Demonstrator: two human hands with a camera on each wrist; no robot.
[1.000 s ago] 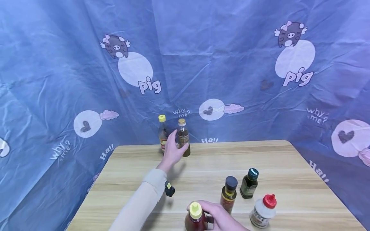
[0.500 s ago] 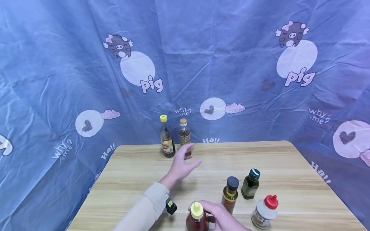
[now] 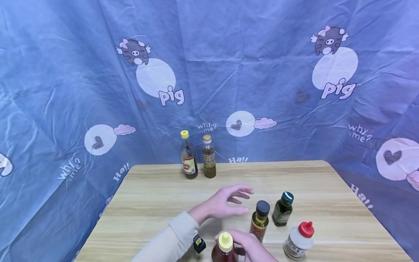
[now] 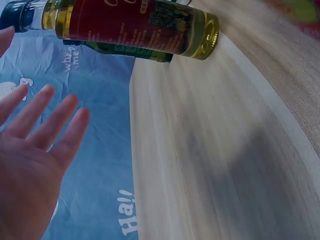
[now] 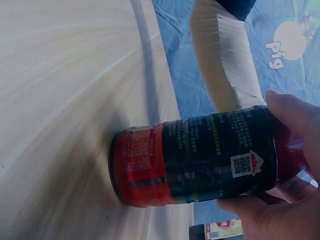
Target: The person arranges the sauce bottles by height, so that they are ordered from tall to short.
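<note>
My right hand (image 3: 250,245) grips a sauce bottle (image 3: 225,243) with a yellow nozzle cap near the front of the table. In the right wrist view the bottle's dark green and red label (image 5: 200,160) shows, with fingers around its upper part. My left hand (image 3: 224,203) is in the air over the middle of the table, fingers spread and holding nothing. Just to its right stands an oil bottle (image 3: 259,225) with a black cap. The left wrist view has this oil bottle (image 4: 130,25) beyond the open palm, its label red and its contents yellow.
A small dark green bottle (image 3: 282,211) stands behind the oil bottle. Right of them is a white bottle (image 3: 296,243) with a red nozzle cap. At the back edge, a yellow-capped dark bottle (image 3: 189,160) and a gold-capped bottle (image 3: 209,160) stand side by side before the blue cloth (image 3: 281,91).
My left hand has left the gold-capped bottle at the back and moved forward and right, nearer the oil bottle. My right hand keeps its grip on the sauce bottle.
</note>
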